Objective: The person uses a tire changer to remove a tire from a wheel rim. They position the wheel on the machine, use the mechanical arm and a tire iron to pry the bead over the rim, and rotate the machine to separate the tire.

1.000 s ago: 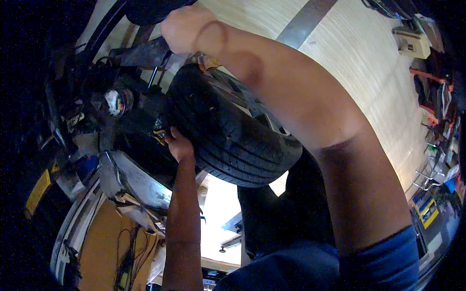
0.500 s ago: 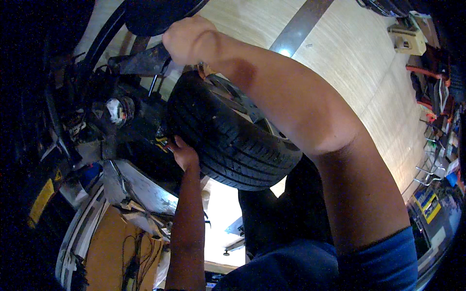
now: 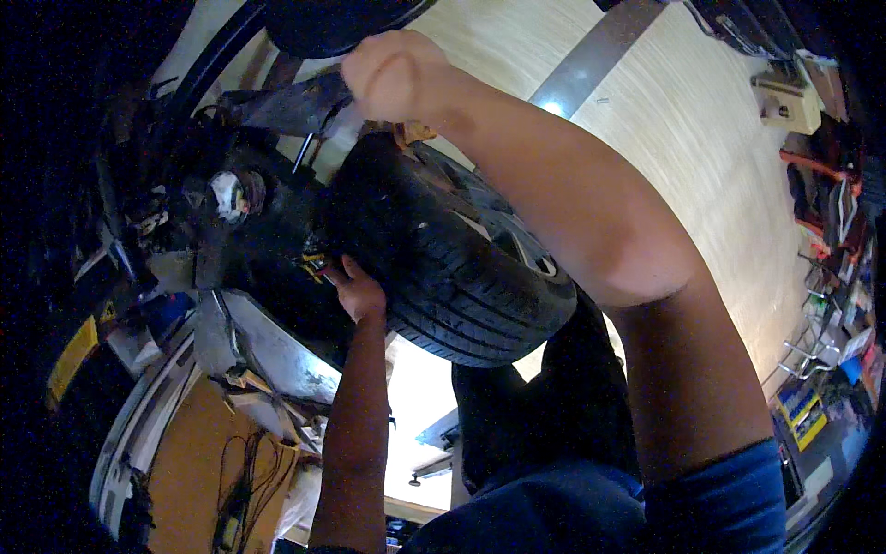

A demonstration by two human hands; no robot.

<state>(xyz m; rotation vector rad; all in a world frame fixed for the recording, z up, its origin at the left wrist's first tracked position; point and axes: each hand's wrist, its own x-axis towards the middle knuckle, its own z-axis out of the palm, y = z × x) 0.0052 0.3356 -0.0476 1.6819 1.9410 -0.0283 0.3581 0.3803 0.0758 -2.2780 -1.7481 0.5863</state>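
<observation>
L hand is held just beside the tyre's lower L edge, at a small yellow-black piece; whether that's gripped can't be told. R hand is curled, fist-like, above the tyre's upper end, contents hidden. Tyre is set to R of L hand, the nearer one; its long axis is slanted upper L–lower R, w/ rim turned to upper R.
</observation>
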